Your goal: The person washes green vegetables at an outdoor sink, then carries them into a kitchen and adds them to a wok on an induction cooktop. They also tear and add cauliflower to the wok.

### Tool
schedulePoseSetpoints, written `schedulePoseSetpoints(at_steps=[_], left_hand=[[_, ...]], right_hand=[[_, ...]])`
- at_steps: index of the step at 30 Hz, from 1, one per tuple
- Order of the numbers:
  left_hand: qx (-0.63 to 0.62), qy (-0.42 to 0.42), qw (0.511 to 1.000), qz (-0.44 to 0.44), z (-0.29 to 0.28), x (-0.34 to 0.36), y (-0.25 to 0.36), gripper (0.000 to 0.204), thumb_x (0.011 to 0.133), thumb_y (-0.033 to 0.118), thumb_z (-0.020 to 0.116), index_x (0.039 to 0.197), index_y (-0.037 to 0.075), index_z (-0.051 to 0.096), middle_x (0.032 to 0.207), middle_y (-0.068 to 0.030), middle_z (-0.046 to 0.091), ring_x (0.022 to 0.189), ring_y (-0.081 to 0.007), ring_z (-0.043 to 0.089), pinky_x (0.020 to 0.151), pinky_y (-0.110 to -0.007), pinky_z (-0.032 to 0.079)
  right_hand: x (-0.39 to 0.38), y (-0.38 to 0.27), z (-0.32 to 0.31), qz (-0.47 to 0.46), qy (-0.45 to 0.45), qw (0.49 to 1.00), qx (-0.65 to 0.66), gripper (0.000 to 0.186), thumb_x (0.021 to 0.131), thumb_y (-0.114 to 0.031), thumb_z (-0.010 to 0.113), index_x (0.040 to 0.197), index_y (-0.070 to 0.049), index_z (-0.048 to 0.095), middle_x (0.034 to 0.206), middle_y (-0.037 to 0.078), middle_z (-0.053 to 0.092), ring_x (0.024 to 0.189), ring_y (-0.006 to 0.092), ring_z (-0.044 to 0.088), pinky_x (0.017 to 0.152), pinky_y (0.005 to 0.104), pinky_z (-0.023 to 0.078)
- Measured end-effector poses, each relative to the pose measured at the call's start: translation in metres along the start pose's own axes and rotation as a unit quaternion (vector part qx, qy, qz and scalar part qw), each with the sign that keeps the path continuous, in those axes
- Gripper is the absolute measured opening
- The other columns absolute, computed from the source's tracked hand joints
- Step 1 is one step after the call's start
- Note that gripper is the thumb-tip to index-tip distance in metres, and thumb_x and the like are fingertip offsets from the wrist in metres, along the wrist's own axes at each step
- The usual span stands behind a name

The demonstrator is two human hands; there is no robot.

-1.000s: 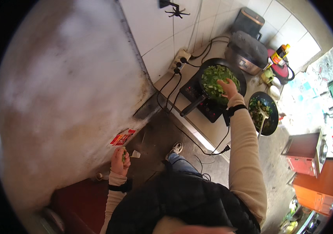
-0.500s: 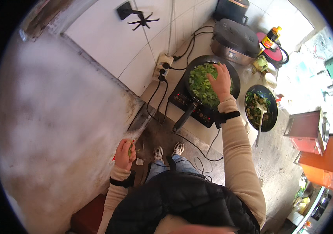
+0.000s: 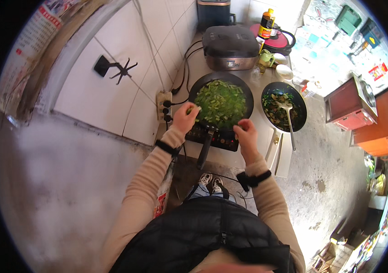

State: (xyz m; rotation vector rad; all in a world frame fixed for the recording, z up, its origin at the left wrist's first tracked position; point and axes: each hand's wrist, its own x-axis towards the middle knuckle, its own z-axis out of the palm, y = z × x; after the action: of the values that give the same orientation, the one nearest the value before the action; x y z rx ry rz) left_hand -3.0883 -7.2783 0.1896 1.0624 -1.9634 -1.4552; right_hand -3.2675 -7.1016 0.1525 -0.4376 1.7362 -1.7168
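The desk (image 3: 230, 157) carries a black pan (image 3: 248, 98), just beyond both hands, chopped greens (image 3: 221, 101) spread across it. A second pan (image 3: 299, 113) sits at its three o'clock. At the first pan's eight o'clock, the left hand (image 3: 185, 118) pinches a green piece (image 3: 189, 110); at five, the right hand (image 3: 247, 134) curls its fingers, grip unclear.
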Motion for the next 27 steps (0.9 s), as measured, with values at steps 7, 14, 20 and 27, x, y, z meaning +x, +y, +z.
schedulePoseSetpoints(at_steps=[7, 14, 20, 27], left_hand=[[0.425, -0.144, 0.893, -0.030, 0.057, 0.087, -0.012, 0.057, 0.096, 0.042, 0.050, 0.144, 0.011, 0.041, 0.137, -0.0201, 0.048, 0.105, -0.0367, 0.059, 0.089, -0.047, 0.050], [0.357, -0.060, 0.925, 0.118, 0.033, 0.107, 0.002, 0.035, 0.100, 0.029, 0.048, 0.129, 0.012, 0.055, 0.092, -0.0174, 0.068, 0.082, -0.0338, 0.064, 0.070, -0.047, 0.051], [0.426, -0.023, 0.870, 0.247, 0.035, 0.084, -0.015, 0.053, 0.084, 0.022, 0.068, 0.134, 0.019, 0.049, 0.127, -0.0167, 0.048, 0.116, -0.0351, 0.047, 0.092, -0.048, 0.042], [0.009, -0.140, 0.972, 0.187, 0.035, 0.062, -0.011, 0.027, 0.095, 0.017, 0.060, 0.119, 0.004, 0.055, 0.089, -0.0099, 0.061, 0.068, -0.0198, 0.058, 0.060, -0.032, 0.048]], right_hand=[[-0.042, -0.019, -0.027, -0.015, 0.028, 0.998, 0.056, 0.014, 0.082, -0.001, 0.066, 0.091, -0.004, 0.057, 0.076, -0.001, 0.057, 0.064, 0.0070, 0.053, 0.057, 0.0218, 0.042], [-0.012, -0.036, 0.003, -0.052, 0.035, 0.994, 0.094, 0.011, 0.090, -0.004, 0.061, 0.101, -0.003, 0.058, 0.079, -0.001, 0.057, 0.068, 0.0057, 0.053, 0.061, 0.0215, 0.043], [0.058, -0.008, 0.062, -0.204, 0.083, 0.836, -0.502, 0.044, 0.094, -0.037, 0.058, 0.122, -0.002, 0.058, 0.133, 0.024, 0.051, 0.121, 0.0409, 0.048, 0.100, 0.0479, 0.040], [0.065, -0.006, 0.098, -0.086, 0.017, 0.995, -0.046, 0.022, 0.094, -0.015, 0.055, 0.113, -0.005, 0.063, 0.113, 0.013, 0.061, 0.093, 0.0279, 0.061, 0.078, 0.0359, 0.050]])
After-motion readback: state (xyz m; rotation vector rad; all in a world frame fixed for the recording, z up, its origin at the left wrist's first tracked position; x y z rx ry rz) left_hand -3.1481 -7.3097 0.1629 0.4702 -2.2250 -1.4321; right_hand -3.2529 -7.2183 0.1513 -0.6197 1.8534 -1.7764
